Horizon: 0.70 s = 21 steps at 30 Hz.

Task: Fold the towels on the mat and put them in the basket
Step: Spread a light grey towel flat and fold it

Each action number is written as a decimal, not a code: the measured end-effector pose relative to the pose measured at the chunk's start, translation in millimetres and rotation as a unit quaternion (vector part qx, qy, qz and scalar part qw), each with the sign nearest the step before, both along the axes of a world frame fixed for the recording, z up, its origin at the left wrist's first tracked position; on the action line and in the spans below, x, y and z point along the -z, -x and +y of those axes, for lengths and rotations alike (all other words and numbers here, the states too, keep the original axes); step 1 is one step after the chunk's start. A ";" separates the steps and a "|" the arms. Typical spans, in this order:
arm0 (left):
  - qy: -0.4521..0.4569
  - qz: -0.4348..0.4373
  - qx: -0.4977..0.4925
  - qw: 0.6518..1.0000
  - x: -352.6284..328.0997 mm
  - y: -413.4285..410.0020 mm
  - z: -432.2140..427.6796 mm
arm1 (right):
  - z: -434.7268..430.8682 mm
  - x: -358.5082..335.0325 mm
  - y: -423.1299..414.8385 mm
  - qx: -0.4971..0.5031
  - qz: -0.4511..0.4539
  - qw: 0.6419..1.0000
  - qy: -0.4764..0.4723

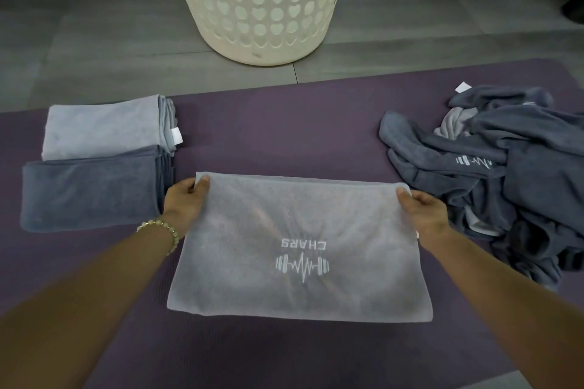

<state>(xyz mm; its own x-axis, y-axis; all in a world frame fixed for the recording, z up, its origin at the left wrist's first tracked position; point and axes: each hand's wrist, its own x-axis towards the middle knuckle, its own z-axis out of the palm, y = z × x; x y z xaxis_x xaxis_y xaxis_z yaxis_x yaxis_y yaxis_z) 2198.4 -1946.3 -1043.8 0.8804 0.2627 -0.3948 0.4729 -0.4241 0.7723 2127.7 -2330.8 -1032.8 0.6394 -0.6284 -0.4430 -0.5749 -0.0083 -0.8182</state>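
Across the floor, purple mat, cream basket just beyond its far edge, light grey towel flat at centre, dark towel heap right, folded towels left, left hand and right hand pinching the light grey towel's far corners.

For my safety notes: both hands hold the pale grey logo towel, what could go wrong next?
The left hand and right hand pinch only the far corners of the pale grey logo towel, so the fold may go crooked. The left hand is beside the folded dark grey towel and might nudge it. The crumpled dark grey towel pile near the right hand could snag.
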 end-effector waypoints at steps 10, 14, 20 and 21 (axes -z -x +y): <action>-0.016 -0.008 -0.007 1.000 1.6 -9.9 -1.9 | -0.7 -15.0 -14.3 -0.006 0.023 1.000 0.017; -0.049 0.051 0.025 0.997 -1.8 -12.2 -1.3 | 0.8 -14.9 -10.8 -0.028 0.078 0.996 -0.018; -0.019 0.230 0.157 0.960 -30.2 45.1 24.6 | -5.8 -32.5 58.0 -0.162 0.202 0.960 -0.108; 0.010 0.272 0.180 0.945 -35.8 59.1 30.9 | -3.7 -35.7 73.3 -0.182 0.215 0.952 -0.115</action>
<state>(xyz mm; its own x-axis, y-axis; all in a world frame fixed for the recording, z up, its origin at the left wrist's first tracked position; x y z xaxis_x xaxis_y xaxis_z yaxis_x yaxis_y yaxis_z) 2139.3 -1915.3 -1008.0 0.5768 -0.0281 -0.8164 0.6299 -0.6210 0.4664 2054.4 -2334.6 -997.2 0.5239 -0.2542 -0.8129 -0.8511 -0.1195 -0.5112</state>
